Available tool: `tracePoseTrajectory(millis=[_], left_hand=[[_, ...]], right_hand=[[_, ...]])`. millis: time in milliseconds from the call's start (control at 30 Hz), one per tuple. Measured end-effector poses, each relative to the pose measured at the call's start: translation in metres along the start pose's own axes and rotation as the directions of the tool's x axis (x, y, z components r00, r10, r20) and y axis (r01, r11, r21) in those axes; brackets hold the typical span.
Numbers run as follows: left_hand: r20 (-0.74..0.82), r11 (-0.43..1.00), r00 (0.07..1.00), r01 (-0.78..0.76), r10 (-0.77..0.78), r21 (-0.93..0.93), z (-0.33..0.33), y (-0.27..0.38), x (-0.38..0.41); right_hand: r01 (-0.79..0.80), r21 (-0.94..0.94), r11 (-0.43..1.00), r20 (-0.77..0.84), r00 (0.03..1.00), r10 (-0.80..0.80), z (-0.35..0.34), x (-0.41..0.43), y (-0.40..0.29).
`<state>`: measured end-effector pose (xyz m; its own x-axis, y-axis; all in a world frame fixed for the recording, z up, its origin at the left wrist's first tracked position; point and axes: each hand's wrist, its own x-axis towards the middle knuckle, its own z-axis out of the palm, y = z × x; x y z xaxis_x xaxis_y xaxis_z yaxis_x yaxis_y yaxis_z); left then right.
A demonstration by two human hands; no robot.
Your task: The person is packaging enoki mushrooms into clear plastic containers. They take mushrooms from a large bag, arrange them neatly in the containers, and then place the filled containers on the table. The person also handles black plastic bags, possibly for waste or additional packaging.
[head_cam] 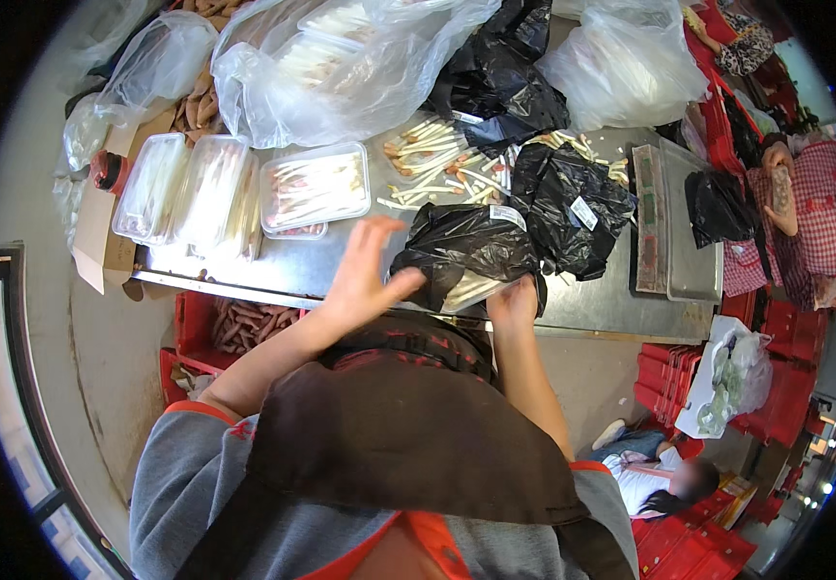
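Observation:
My right hand (514,301) grips the front right edge of a black plastic bag (454,235). Out of the bag's mouth shows part of a clear plastic tray of pale stalks (472,288). My left hand (369,270) is raised just left of that bag, empty, its fingers spread. Behind and to the right lies a second black bag (556,188) with a white printed label (584,213). Loose white stalks with reddish-brown tips (425,152) are spread on the metal table (295,272) beyond the bags.
Clear lidded boxes of stalks (315,185) stand at the left, near a cardboard box (95,228). Large clear bags (345,80) fill the back. A shallow clear tray (693,257) lies at the right. A red crate of reddish tubers (251,322) sits below. Other people are at the right.

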<state>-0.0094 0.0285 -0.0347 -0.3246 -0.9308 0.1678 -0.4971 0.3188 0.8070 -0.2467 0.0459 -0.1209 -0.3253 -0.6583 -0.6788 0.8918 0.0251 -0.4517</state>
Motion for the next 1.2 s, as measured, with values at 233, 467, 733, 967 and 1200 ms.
tracePoseTrajectory(millis=[233, 467, 733, 967, 1200], left_hand=[[0.007, 0.9, 0.999, -0.05, 0.052, 0.433, 0.016, -0.008, 0.009], [0.405, 0.972, 0.905, -0.04, 0.133, -0.232, 0.016, 0.012, -0.011], [0.167, 0.985, 0.985, 0.009, -0.038, 0.171, -0.032, 0.023, 0.024], [0.233, 0.946, 0.95, 0.257, -0.21, -0.195, -0.04, 0.023, 0.012], [0.131, 0.753, 0.949, 0.309, -0.288, -0.581, -0.021, 0.012, 0.007]], right_hand=[[-0.033, 0.151, 0.988, -0.084, 0.995, 0.046, -0.005, -0.002, -0.002], [-0.09, 0.154, 0.984, 0.072, 0.994, 0.08, -0.004, 0.006, 0.002], [0.212, -0.976, 0.052, 0.214, 0.976, 0.041, 0.005, -0.025, -0.019], [0.613, -0.724, -0.317, 0.646, 0.764, 0.001, 0.045, -0.074, -0.042], [0.664, -0.746, 0.052, 0.658, 0.746, -0.101, 0.063, -0.118, -0.075]])
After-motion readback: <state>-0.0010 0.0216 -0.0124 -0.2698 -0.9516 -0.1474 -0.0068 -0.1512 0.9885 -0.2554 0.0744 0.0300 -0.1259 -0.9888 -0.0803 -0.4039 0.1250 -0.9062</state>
